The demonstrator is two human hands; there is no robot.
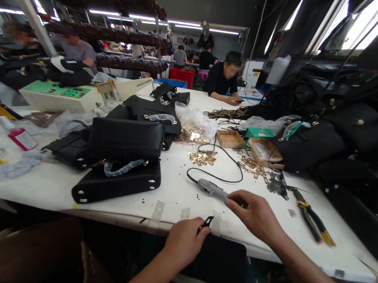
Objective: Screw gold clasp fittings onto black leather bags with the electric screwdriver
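My left hand [186,241] is closed at the table's front edge. Between thumb and fingers it pinches a small black strap tab [209,220] that points upward. A black bag [224,262] hangs below the edge beside this hand, its lower part in shadow. My right hand [254,214] reaches over the white tabletop, its fingers closed around the near end of a grey corded electric screwdriver [210,188]. The tool lies low over the table, and its tip is hidden by my fingers. Small dark screws are scattered around it.
Gold metal plates [201,157] lie in a pile behind the screwdriver's cord [238,170]. Yellow-black pliers [311,216] rest at right. Stacked black handbags [121,163] stand left, near a red bottle [23,137]. A co-worker [224,77] leans on the table's far end.
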